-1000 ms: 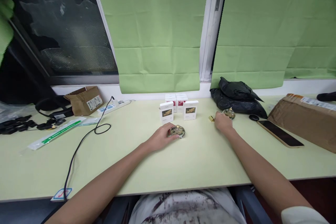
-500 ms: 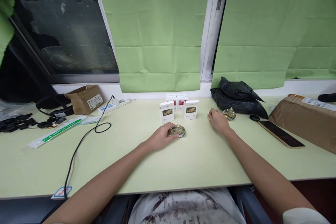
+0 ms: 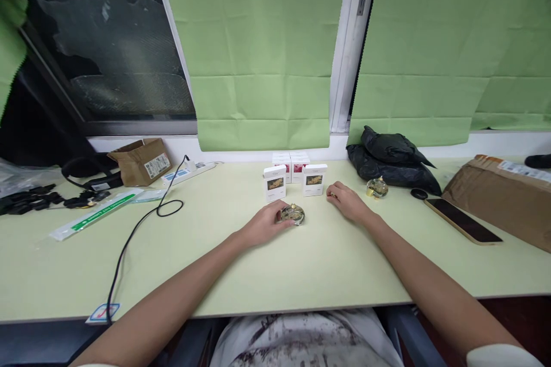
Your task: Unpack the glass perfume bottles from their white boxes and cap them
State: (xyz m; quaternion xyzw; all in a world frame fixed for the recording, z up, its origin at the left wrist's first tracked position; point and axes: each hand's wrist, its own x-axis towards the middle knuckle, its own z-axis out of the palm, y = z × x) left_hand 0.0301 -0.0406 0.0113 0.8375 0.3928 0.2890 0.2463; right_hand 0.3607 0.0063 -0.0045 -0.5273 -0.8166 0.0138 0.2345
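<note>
At the middle of the table, my left hand (image 3: pixel 267 223) curls its thumb and fingers round the side of a small round glass jar (image 3: pixel 293 215) with a gold knob on top. The jar stands on the tabletop. My right hand (image 3: pixel 346 200) hovers low or rests to the right, its fingers pinched on a tiny brownish-gold piece too small to name. A second glass jar (image 3: pixel 377 187) with gold trim stands beyond that hand. Two white boxes with a dark picture, a left one (image 3: pixel 274 183) and a right one (image 3: pixel 314 180), stand upright just behind the held jar.
Several red-and-white boxes (image 3: pixel 298 167) stand behind the white ones. Black plastic bags (image 3: pixel 390 161), a phone (image 3: pixel 462 221) and a large brown parcel (image 3: pixel 499 198) lie on the right. At left are an open carton (image 3: pixel 140 163), a black cable (image 3: pixel 129 238) and a power strip (image 3: pixel 193 172).
My right hand has moved left, away from the second glass jar and toward the right white box, with its fingers still pinched. My left hand stays on its jar.
</note>
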